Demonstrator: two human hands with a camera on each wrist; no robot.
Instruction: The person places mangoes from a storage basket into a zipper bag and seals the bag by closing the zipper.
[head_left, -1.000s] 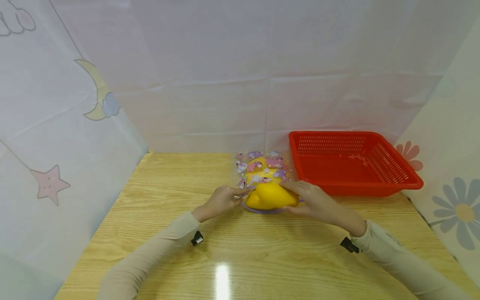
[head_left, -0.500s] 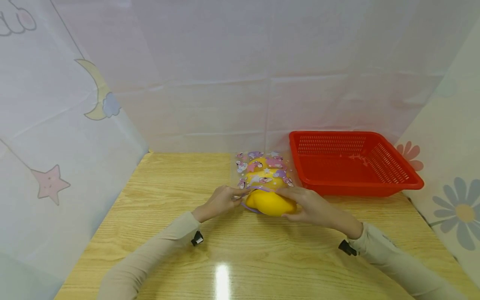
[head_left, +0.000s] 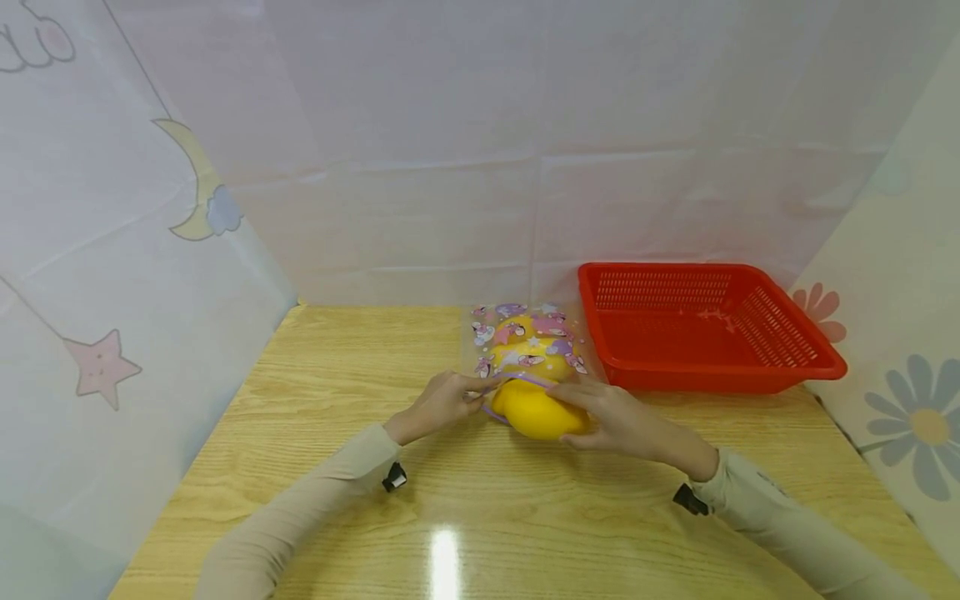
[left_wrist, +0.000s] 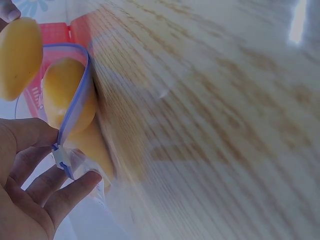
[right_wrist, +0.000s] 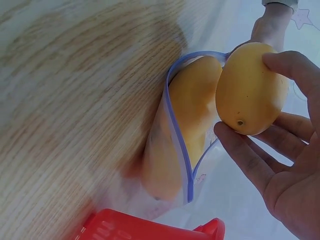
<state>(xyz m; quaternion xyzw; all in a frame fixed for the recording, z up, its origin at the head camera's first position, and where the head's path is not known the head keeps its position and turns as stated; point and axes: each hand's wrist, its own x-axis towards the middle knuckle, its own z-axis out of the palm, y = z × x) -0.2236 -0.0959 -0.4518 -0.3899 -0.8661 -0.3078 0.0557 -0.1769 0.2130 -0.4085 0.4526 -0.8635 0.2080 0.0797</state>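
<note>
My left hand [head_left: 441, 402] pinches the purple-rimmed mouth of a clear printed zip bag [head_left: 483, 333], close to its white slider [left_wrist: 61, 157]. The bag lies flat on the table with its mouth held apart towards me. Yellow mangoes [right_wrist: 192, 95] lie inside it, partly covered by the pink and purple print. In my right hand [head_left: 628, 422] is another yellow mango [head_left: 543, 414], gripped between thumb and fingers. That mango is at the bag's mouth, on the near side of the rim. The right wrist view shows a small dark stem spot on its end.
A red plastic basket [head_left: 712, 367] with slotted walls stands to the right of the bag, close behind my right hand. The wooden table [head_left: 337, 358] reaches back to a pale cloth wall [head_left: 412, 225]. Printed cloth hangs on both sides.
My right hand has drawn the mango a little towards me and to the left, out past the purple rim. The left hand and bag have stayed almost in place.
</note>
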